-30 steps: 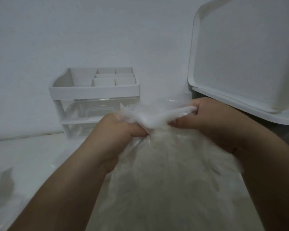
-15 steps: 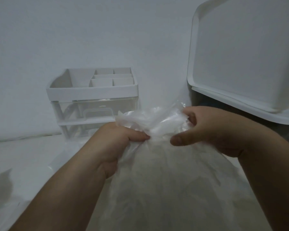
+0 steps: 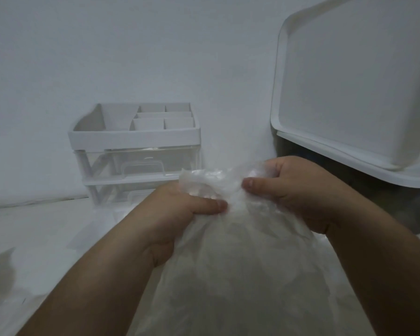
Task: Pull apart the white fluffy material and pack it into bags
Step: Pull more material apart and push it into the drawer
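The scene is being lit dimly and evenly, with a bluish-grey cast. A dark shadow is being cast beneath the white tray (image 3: 349,81) at right. Edges are being bowed by wide-angle distortion, and fine detail is being softened.

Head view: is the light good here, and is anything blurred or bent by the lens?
Head view: dim, flat, bluish light, no glare; left hand and right hand gripping the bag are fairly sharp; the filling inside looks hazy; the wide lens seems to bow the white bin at the right.
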